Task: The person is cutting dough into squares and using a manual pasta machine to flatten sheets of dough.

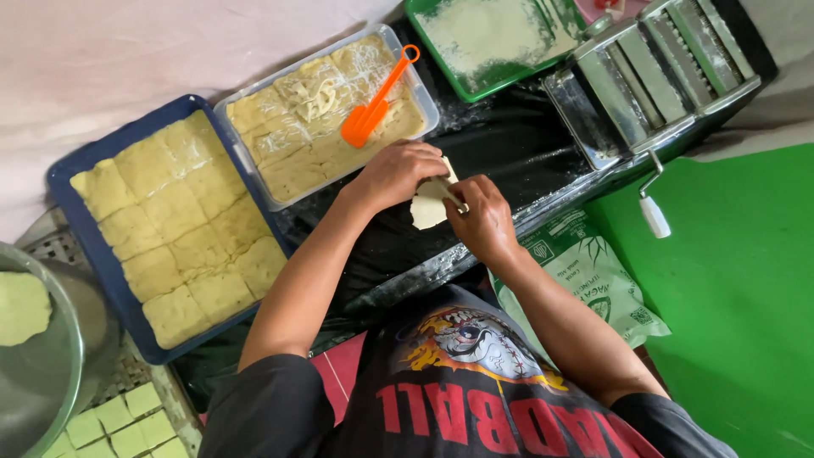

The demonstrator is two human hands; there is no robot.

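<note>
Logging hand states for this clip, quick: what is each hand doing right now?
Left hand: closed on the pale dough piece, gripping its upper edge.
Right hand: closed on the same dough piece, pinching its right side.

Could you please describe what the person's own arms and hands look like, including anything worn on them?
Both arms are bare from the short black sleeves of a printed T-shirt down. The left hand and right hand wear no gloves, and no rings, watch or bracelets show.
</note>
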